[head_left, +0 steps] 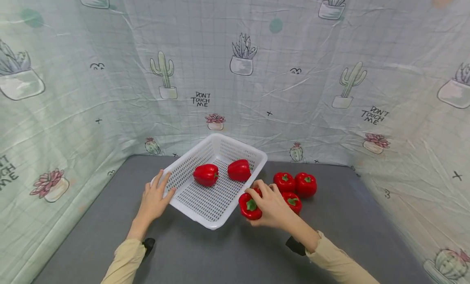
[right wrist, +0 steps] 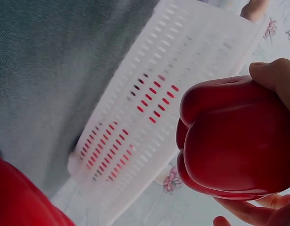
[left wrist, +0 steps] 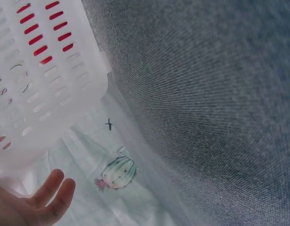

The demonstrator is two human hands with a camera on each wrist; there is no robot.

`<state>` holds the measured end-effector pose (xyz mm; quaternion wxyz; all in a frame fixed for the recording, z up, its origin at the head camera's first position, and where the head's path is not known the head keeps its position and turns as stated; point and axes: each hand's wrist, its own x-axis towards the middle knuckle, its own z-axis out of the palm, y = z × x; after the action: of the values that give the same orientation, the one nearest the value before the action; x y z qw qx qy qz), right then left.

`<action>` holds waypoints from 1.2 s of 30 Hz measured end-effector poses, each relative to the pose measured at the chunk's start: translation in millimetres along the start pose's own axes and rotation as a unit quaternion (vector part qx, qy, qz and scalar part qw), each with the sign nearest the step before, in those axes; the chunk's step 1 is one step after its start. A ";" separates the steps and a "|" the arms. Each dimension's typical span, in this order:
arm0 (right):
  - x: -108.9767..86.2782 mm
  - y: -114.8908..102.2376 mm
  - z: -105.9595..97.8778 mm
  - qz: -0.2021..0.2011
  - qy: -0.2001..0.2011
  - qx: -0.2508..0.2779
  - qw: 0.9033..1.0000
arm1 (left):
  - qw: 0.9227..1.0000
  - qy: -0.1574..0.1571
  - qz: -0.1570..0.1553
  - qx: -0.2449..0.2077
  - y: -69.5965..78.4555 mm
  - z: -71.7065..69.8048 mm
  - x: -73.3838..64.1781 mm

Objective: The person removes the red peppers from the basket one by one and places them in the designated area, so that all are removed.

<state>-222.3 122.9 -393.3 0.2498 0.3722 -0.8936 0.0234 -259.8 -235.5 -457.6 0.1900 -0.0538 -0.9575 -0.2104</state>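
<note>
From far off, I see the right hand (head_left: 269,206) grip a red pepper (head_left: 247,210), partly hiding another pepper (head_left: 295,206). The left hand (head_left: 154,198), fingers apart, touches the white basket (head_left: 216,198).

Cactus-print cloth (head_left: 279,84) behind grey tabletop (head_left: 205,255)

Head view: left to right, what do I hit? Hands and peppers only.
Left hand → left pepper in basket → right pepper in basket → right hand → rightmost pepper outside the basket.
</note>
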 end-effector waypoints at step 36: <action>-96.5 59.6 -9.8 0.159 0.105 0.002 0.982 | 1.000 0.004 -0.005 -0.004 2.5 -0.2 0.3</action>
<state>-200.7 231.3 -420.9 0.3342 0.2218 -0.9102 0.1033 -259.6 -233.3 -456.4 0.1927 -0.0491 -0.9560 -0.2158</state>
